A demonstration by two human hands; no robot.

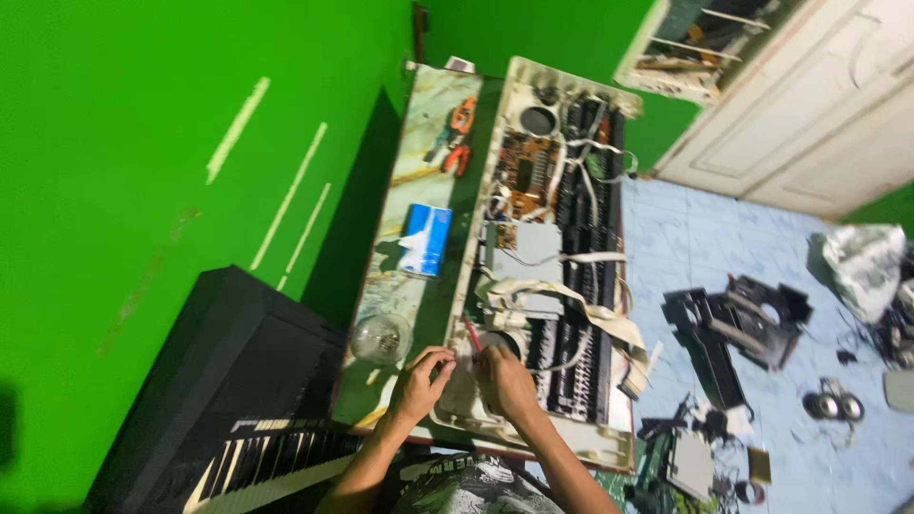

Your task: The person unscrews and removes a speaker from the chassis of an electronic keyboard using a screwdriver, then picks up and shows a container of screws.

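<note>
Working at the near end of an opened electronic keyboard [552,257] that lies along the table [419,181], both hands meet over its near corner. The left hand [419,385] is curled, its fingertips pinching something small just beside a red wire [472,335]; what it pinches is too small to tell. The right hand [506,381] is bent over the same spot, fingers closed on a part hidden beneath it. Grey ribbon cables [571,305] cross the exposed boards toward the table's right edge. A clear glass bowl [381,338] sits near the left hand at the table's left edge; farther along that edge lie a blue-and-white box [425,238] and orange-handled pliers [459,133]. A black piano [238,400] stands beside the table.
</note>
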